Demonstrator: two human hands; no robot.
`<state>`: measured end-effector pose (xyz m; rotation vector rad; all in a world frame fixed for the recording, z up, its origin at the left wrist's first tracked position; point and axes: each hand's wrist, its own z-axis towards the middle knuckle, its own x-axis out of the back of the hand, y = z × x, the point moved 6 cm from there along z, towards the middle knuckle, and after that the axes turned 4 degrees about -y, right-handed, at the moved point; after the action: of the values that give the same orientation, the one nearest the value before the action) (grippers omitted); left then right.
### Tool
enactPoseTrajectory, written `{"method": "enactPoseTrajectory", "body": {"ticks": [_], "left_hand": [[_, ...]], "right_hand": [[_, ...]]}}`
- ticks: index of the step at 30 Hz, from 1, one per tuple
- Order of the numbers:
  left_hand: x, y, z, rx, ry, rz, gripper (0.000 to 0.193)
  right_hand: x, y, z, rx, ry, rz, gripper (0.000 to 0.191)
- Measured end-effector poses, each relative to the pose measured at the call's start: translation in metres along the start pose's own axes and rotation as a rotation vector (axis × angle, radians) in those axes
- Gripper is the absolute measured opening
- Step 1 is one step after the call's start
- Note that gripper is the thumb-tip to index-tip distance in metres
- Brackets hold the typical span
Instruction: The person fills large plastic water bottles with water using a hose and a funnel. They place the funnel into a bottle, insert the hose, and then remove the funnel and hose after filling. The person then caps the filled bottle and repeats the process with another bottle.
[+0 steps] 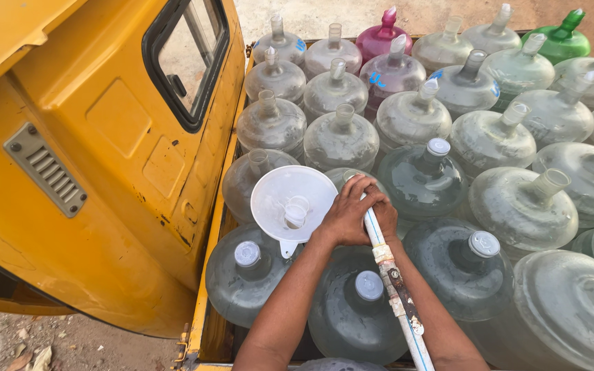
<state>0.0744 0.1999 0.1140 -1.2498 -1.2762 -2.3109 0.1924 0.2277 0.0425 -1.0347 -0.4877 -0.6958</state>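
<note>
Both my hands meet over the bed of large clear water jugs. My left hand [344, 221] wraps over the top end of a white pipe [399, 302], which runs down to the frame's bottom edge and has a taped joint. My right hand [377, 200] closes on the same pipe just behind the left hand, its fingers partly hidden. The pipe's tip is covered by my hands. Right beside my left hand, a white funnel [290, 199] sits tilted above a jug neck [297, 214]. Capped jugs [246, 255] [368, 286] stand below my forearms.
Several clear jugs fill the cargo bed, some capped [484, 244], some uncapped [550, 183]; a pink one [382, 34] and a green one [562, 38] stand at the back. A yellow vehicle cab [97, 151] with a window borders the left. Bare dirt lies at the lower left.
</note>
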Motion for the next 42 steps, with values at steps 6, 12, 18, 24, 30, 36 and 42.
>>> {"method": "enactPoseTrajectory", "body": {"ticks": [6, 12, 18, 24, 30, 36, 42], "left_hand": [[0.044, -0.041, -0.009, -0.052, 0.011, -0.083, 0.099], [0.063, -0.139, -0.048, 0.563, -0.134, 0.275, 0.059], [0.014, -0.159, -0.063, 0.616, -0.365, 0.508, 0.044], [0.028, -0.157, -0.070, 0.725, -0.229, 0.280, 0.037], [0.064, -0.144, -0.072, 0.795, -0.183, 0.260, 0.046], [0.061, -0.159, -0.069, 0.527, 0.044, -0.065, 0.046], [0.029, -0.179, -0.073, 0.625, -0.006, -0.778, 0.052]], "right_hand": [[0.029, -0.062, -0.001, 0.152, 0.075, 0.075, 0.038], [0.038, -0.078, 0.001, 0.089, 0.063, 0.131, 0.035], [0.037, -0.074, 0.001, 0.073, 0.059, 0.114, 0.035], [0.039, -0.076, 0.001, 0.097, 0.064, 0.109, 0.036], [0.038, -0.077, 0.000, 0.108, 0.068, 0.100, 0.036], [0.037, -0.074, 0.001, 0.086, 0.051, 0.094, 0.035], [0.035, -0.069, 0.002, 0.070, 0.036, 0.073, 0.034]]}}
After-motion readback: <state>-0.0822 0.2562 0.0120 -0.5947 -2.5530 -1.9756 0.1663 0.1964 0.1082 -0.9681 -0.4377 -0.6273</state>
